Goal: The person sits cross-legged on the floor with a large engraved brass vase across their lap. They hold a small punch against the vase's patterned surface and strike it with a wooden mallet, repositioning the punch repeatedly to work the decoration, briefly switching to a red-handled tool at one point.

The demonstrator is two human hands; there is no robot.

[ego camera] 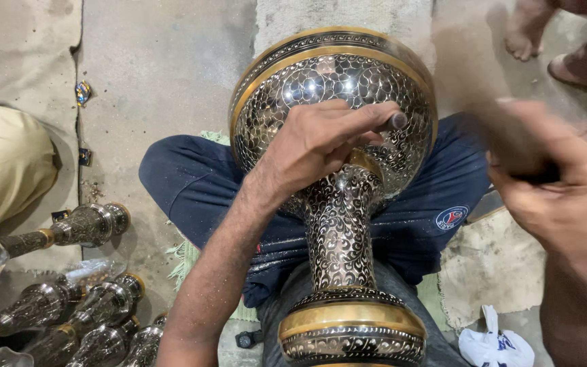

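A large engraved metal vase, black and silver with gold bands, lies across my lap with its wide bowl pointing away from me. My left hand rests on the bowl and pinches a thin metal chisel against the patterned surface. My right hand is raised to the right of the bowl and grips a wooden mallet, which is blurred by motion. My legs in dark blue trousers are crossed beneath the vase.
Several smaller engraved vases lie on the concrete floor at the lower left. A person's knee in beige cloth is at the left. Another person's feet stand at the top right. A white plastic bag sits at the bottom right.
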